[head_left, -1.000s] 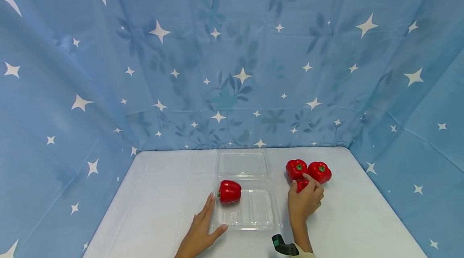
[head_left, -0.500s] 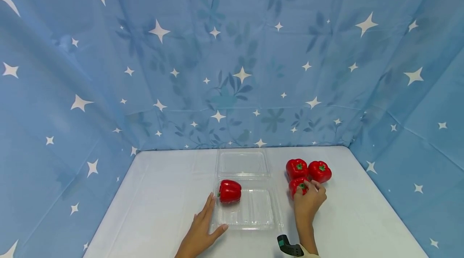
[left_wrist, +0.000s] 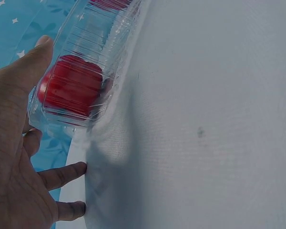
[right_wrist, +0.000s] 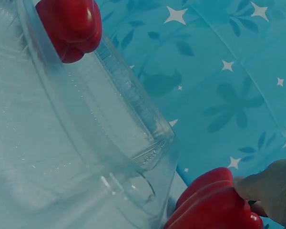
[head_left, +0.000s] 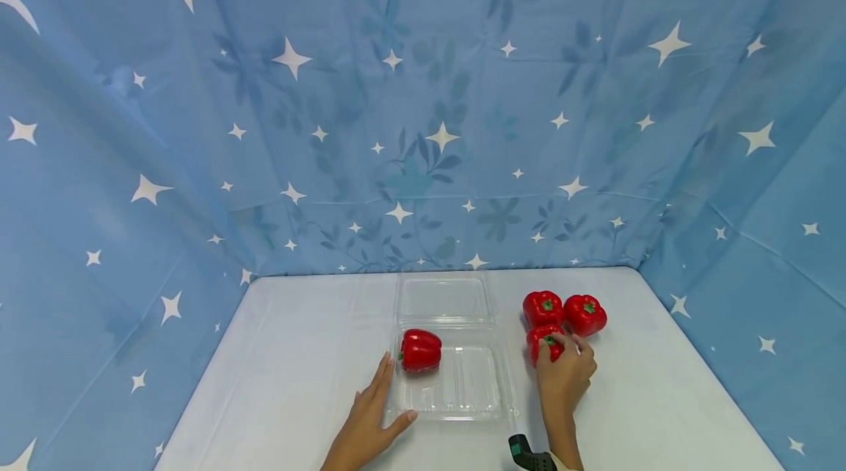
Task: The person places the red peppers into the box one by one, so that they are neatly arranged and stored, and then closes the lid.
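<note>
A clear plastic clamshell container (head_left: 471, 381) lies opened out on the table, its lid at the back. One red bell pepper (head_left: 421, 350) lies on its side in the left part of the base. My left hand (head_left: 362, 419) rests with spread, straight fingers at the container's left edge; in the left wrist view its thumb is against the clear wall. On the right, my right hand (head_left: 565, 381) pinches the top of the front red bell pepper (head_left: 535, 344) between thumb and fingers. In the right wrist view that hand (right_wrist: 274, 191) covers part of the pepper (right_wrist: 212, 205).
Right behind the held pepper stand two more red bell peppers, one at the left (head_left: 542, 307) and one at the right (head_left: 585, 317), stems up. A white cloth covers the table (head_left: 297, 353). Blue star-patterned curtains (head_left: 423, 103) hang around its back and sides.
My right hand has shifted slightly right and toward me, uncovering more of the front pepper, which now sits a little nearer. The left hand and container have stayed put.
</note>
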Tool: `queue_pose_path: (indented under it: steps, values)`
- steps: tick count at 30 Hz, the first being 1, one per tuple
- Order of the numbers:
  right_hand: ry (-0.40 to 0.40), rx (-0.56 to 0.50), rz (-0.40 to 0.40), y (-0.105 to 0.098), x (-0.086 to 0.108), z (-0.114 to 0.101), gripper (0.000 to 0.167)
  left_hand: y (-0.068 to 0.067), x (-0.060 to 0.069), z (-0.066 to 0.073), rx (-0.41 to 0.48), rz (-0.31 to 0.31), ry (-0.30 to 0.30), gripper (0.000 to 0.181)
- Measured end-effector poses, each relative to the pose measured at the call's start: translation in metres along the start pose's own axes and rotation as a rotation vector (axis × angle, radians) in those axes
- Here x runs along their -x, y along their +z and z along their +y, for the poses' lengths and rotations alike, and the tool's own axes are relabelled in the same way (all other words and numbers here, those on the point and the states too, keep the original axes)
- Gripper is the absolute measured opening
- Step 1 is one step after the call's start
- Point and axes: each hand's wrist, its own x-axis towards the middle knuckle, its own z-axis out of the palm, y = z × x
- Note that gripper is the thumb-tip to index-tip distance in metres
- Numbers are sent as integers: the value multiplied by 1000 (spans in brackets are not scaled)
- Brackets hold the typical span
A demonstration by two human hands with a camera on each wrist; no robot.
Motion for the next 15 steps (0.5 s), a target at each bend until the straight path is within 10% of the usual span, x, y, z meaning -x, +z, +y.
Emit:
queue_pose_path:
  steps: [15]
  values:
    - [74,-42,-187,1,0,9,70,-2,0,3,11,-12,-36,93]
